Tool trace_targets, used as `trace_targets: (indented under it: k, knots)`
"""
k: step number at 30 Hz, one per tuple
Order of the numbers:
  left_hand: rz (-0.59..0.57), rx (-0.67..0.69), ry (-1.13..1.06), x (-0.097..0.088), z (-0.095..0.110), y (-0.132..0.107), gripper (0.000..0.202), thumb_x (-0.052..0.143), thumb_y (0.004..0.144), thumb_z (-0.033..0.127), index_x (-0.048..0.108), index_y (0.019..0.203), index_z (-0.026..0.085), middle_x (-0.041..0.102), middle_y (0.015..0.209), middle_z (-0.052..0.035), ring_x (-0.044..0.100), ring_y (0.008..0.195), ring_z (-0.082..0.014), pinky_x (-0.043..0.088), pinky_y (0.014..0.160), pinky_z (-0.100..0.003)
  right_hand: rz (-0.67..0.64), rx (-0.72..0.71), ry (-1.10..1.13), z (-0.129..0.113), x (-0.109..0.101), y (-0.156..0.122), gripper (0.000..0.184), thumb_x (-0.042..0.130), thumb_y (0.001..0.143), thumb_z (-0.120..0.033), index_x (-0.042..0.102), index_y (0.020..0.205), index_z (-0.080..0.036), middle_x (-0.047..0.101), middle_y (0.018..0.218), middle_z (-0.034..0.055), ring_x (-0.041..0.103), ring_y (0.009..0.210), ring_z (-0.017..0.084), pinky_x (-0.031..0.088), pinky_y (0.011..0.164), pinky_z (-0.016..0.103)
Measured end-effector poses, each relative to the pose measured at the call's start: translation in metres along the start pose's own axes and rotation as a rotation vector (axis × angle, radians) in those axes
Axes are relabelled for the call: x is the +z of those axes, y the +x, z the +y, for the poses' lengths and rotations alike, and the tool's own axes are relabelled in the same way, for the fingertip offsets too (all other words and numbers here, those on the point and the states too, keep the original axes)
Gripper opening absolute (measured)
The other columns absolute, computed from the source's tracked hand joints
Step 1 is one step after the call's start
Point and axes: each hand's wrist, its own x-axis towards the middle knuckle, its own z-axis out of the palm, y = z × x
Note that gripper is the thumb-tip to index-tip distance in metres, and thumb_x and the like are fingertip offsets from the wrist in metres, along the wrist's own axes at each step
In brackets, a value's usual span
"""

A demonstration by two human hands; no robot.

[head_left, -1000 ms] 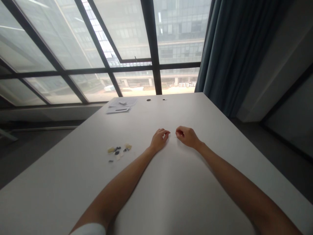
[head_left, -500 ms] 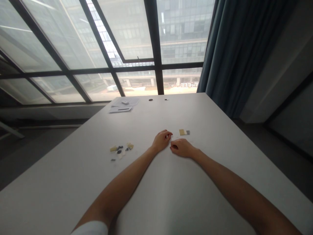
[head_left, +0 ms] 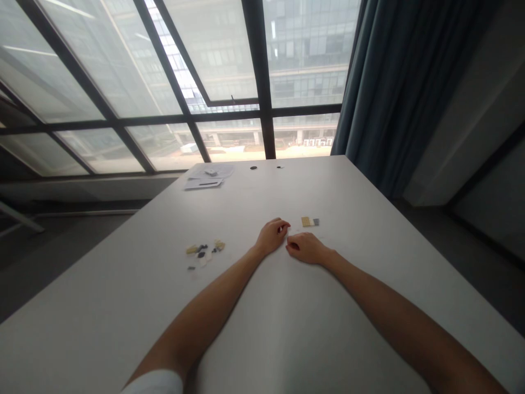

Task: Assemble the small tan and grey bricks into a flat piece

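Note:
My left hand (head_left: 271, 235) rests on the white table (head_left: 287, 328) with its fingers curled into a pinch; what it holds is too small to make out. My right hand (head_left: 304, 247) lies just to its right, fingers curled under, almost touching it. A small tan and grey brick plate (head_left: 309, 221) lies on the table just beyond my right hand, apart from it. A loose heap of small tan, black and white pieces (head_left: 203, 253) sits to the left of my left forearm.
Papers with a small object on top (head_left: 208, 177) lie at the table's far left edge. Two dark round holes (head_left: 254, 167) sit near the far edge. A large window and a dark curtain (head_left: 394, 82) stand behind the table.
My right hand drew back toward me and to the left, uncovering the tan and grey plate it left on the table. My left hand stayed put.

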Motion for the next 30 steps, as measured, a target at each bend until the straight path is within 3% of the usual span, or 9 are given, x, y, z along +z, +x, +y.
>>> trace_targets:
  k: [30]
  knots:
    - [-0.003,-0.012,0.001,-0.0013,0.0032,0.0007,0.026,0.051,0.09,0.02,0.076,0.096,0.019,0.069,0.089,-0.0037,0.058,0.071,-0.0133,0.047,0.073,-0.026,-0.014,0.013,0.015,-0.0026,-0.0028,0.0009,0.02,0.057,0.089,-0.027,0.063,0.072,-0.018,0.066,0.073,0.0031,0.051,0.067,0.014,0.026,0.063,0.026]
